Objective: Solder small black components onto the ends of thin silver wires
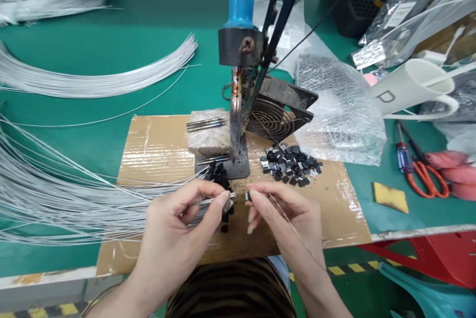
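Observation:
Between thumb and forefinger, my left hand (pixel 182 228) pinches a thin grey-white wire close to its bare tip (pixel 232 195). My right hand (pixel 292 214) is closed on a small black connector (pixel 248 196) whose metal contacts face the wire tip; a short gap separates them. A thin strand, seemingly solder wire (pixel 293 229), runs from the right fingers back over the wrist. Just above both hands, a clamped soldering iron (pixel 235 119) points down. Black connectors (pixel 218 174) on wire ends lie behind my left fingers, partly hidden. A loose pile of connectors (pixel 290 163) sits beyond my right hand.
Cardboard (pixel 148 144) covers the green table. Long wires (pixel 74 204) spread leftward, with another bundle (pixel 111 82) behind. A wrapped block (pixel 208 132) and a small fan (pixel 278 109) flank the iron. Bubble wrap (pixel 338 104), a white mug (pixel 412 87), orange-handled scissors (pixel 427 179) and a yellow sponge (pixel 390 197) stand right.

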Motion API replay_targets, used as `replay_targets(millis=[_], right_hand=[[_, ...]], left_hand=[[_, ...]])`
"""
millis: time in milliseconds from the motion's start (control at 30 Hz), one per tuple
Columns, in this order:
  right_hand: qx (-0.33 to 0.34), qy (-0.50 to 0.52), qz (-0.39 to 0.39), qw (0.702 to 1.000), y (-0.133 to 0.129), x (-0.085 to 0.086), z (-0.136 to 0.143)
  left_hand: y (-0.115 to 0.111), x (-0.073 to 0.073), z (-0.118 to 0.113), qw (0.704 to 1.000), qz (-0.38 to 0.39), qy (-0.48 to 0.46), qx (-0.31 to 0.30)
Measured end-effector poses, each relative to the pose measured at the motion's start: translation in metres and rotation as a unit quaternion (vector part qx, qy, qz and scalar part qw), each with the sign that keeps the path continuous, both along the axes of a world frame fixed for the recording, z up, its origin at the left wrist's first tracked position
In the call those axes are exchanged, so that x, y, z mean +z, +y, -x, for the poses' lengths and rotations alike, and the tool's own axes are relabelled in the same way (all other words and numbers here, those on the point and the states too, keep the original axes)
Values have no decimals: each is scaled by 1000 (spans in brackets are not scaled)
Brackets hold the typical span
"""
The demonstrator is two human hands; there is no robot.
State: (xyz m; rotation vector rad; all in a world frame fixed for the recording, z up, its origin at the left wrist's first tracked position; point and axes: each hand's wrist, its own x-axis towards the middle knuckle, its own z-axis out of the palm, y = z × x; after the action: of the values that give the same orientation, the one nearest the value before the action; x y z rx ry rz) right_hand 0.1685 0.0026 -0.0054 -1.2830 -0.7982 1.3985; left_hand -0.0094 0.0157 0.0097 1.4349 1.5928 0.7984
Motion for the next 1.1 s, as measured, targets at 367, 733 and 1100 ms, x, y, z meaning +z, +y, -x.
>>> replay_targets(millis=[367,733,1100], right_hand=[[35,42,32,998,1,1,11],[42,39,10,998,2,-2,11],[22,-189,-106,976,-8,-2,8]], left_hand=[[8,13,-2,994,45,-95,-39],[10,12,-3,992,40,-114,-27],[16,8,-8,993,28,-114,5]])
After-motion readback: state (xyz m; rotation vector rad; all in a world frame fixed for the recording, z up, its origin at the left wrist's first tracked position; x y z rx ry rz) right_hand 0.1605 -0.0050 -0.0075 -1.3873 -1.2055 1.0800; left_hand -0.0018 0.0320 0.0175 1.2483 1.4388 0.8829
